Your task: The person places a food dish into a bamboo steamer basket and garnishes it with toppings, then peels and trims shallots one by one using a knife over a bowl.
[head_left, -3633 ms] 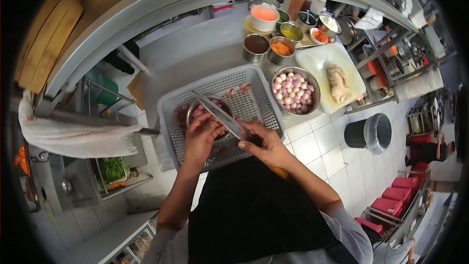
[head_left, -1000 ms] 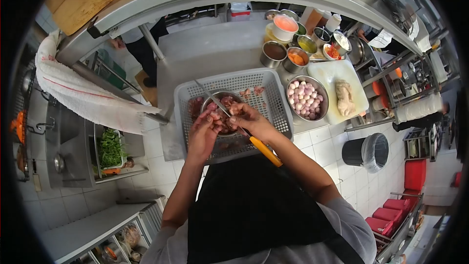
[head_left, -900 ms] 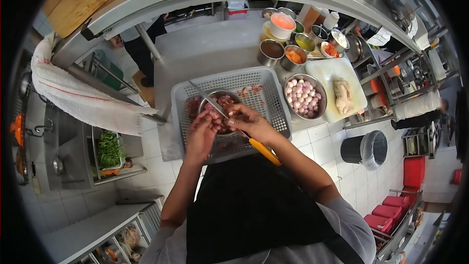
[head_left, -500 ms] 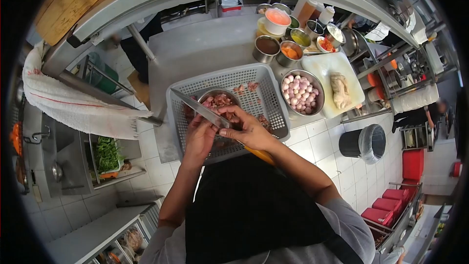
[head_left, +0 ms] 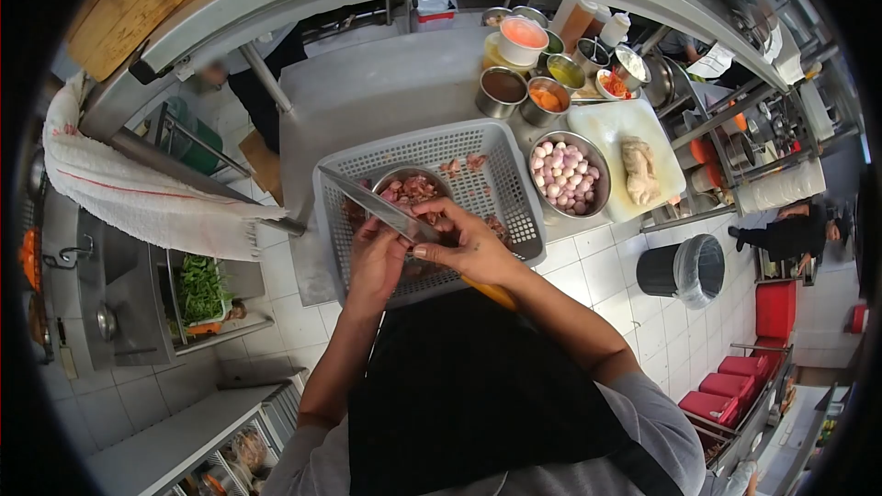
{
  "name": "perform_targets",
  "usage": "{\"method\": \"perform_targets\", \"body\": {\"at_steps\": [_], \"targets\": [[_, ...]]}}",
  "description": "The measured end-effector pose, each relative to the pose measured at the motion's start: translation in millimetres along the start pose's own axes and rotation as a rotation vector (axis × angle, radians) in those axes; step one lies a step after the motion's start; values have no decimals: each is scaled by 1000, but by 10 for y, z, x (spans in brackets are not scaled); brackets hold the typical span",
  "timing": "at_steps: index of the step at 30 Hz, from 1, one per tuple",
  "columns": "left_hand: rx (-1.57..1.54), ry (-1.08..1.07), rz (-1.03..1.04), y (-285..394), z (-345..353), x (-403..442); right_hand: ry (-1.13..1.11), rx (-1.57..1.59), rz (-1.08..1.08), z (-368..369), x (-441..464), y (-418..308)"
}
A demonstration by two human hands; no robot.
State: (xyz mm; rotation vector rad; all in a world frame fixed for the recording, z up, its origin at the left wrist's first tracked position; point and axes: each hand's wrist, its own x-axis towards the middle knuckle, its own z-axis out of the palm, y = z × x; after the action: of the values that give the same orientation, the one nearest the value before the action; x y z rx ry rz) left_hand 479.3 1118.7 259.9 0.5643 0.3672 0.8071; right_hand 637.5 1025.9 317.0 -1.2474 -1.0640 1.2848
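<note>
A large knife (head_left: 372, 202) slants over the grey perforated basket (head_left: 510, 142), its wide blade pointing up and left. My right hand (head_left: 469, 243) is closed on it near the handle end; part of a yellow handle (head_left: 491, 292) shows below that wrist. Fingers bent beneath the blade, my left hand (head_left: 375, 262) pinches something hidden by the knife and fingers. Behind the blade, a metal bowl (head_left: 446, 186) inside the basket holds reddish-brown pieces (head_left: 413, 189). Loose reddish scraps (head_left: 476, 162) lie on the basket floor. Just right stands a bowl of peeled shallots (head_left: 565, 174).
A white cutting board (head_left: 597, 119) bears a pale piece of meat (head_left: 638, 170). Metal tubs of sauces (head_left: 502, 92) stand at the back right of the steel table (head_left: 367, 73). A lined bin (head_left: 671, 268) is on the floor at right, and a person in dark clothes (head_left: 785, 231) is beyond.
My hands and the knife stay almost where they were, with only a tiny shift. At the far right, the person in dark clothes has come further into view.
</note>
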Motion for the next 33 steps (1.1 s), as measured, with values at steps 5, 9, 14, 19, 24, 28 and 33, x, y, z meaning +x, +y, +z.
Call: {"method": "perform_targets", "body": {"at_steps": [5, 9, 14, 19, 24, 28, 33], "targets": [[1, 14, 35, -17, 36, 5, 19, 1, -10, 35, -26, -86], [44, 70, 53, -4, 129, -36, 70, 39, -82, 58, -27, -45], [132, 18, 79, -3, 133, -73, 36, 245, 17, -15, -17, -63], [187, -16, 77, 70, 177, -70, -113, 712, 276, -144, -61, -125], [188, 13, 127, 80, 229, -56, -94, 345, 142, -104, -91, -209], [240, 28, 105, 74, 172, -62, -60, 196, 70, -14, -127, -289], [267, 45, 96, 72, 200, -80, -46, 157, -8, -2, -117, -230]]}}
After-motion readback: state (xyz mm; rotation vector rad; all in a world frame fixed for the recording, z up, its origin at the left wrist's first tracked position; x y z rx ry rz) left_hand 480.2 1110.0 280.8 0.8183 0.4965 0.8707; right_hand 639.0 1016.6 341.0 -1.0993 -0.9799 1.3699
